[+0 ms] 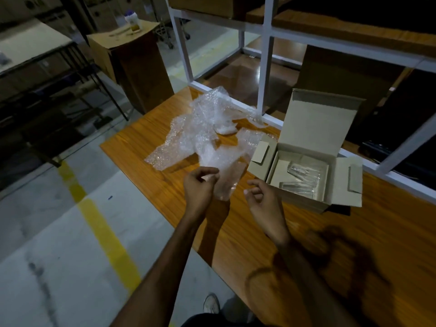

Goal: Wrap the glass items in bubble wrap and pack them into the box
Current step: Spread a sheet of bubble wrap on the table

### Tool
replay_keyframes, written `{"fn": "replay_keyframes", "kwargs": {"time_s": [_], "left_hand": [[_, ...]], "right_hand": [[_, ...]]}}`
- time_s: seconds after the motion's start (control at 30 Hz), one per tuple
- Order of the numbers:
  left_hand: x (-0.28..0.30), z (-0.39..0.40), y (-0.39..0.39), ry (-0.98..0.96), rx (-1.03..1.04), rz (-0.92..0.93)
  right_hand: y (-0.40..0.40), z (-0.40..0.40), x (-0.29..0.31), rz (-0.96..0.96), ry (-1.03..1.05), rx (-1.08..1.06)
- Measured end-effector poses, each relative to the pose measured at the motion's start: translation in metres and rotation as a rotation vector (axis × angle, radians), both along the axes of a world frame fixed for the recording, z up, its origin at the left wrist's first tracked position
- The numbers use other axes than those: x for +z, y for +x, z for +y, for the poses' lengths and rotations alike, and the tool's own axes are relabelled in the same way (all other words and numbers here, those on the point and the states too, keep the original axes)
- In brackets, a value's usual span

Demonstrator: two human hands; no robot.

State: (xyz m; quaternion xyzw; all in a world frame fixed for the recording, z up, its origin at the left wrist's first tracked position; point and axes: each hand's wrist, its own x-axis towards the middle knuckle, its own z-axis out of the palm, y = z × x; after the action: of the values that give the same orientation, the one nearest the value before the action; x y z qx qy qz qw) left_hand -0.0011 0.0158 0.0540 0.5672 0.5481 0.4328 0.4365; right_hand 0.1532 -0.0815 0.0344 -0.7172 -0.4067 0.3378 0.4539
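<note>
Dim warehouse floor (59,232) with a yellow painted line (103,234) fills the left side, beside a wooden counter (259,244) that runs across the right. Far back on the left stands a tall cardboard carton (132,67) with a white bottle (131,21) on top. Toward the middle of the counter lies a crumpled heap of bubble wrap (203,128), spreading from the white shelf frame (264,67) down toward the person. The left hand (200,187) is raised above the counter edge, with its fingertips pinching the near piece of bubble wrap (227,182), which hangs down from the pinch. Just right of it, the right hand (262,197) hovers with fingers loosely curled, holding nothing and not touching the wrap. Farther right sits the open cardboard box (313,128), lid upright and side flaps out. Inside the box lie clear glass items (304,178), their exact shape hard to make out in the low light.
</note>
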Motion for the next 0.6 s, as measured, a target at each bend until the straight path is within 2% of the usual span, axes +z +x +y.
{"fn": "replay_keyframes", "kwargs": {"time_s": [0.07,0.3,0.37,0.5,0.6], "left_hand": [[0.017,0.002,-0.010,-0.102,-0.008,-0.189],[0.043,0.024,-0.053,-0.474,-0.041,-0.645],[0.044,0.030,-0.062,-0.533,-0.034,-0.684],[0.028,0.047,-0.077,-0.586,0.083,-0.637],[0.012,0.053,-0.083,-0.484,0.184,-0.607]], "right_hand": [[-0.010,0.006,0.000,0.000,0.018,-0.017],[-0.043,0.033,0.003,0.020,0.008,-0.121],[-0.048,0.039,0.002,0.009,-0.015,-0.129],[-0.058,0.051,0.001,-0.034,-0.017,-0.067],[-0.064,0.055,-0.005,-0.093,-0.067,-0.029]]}}
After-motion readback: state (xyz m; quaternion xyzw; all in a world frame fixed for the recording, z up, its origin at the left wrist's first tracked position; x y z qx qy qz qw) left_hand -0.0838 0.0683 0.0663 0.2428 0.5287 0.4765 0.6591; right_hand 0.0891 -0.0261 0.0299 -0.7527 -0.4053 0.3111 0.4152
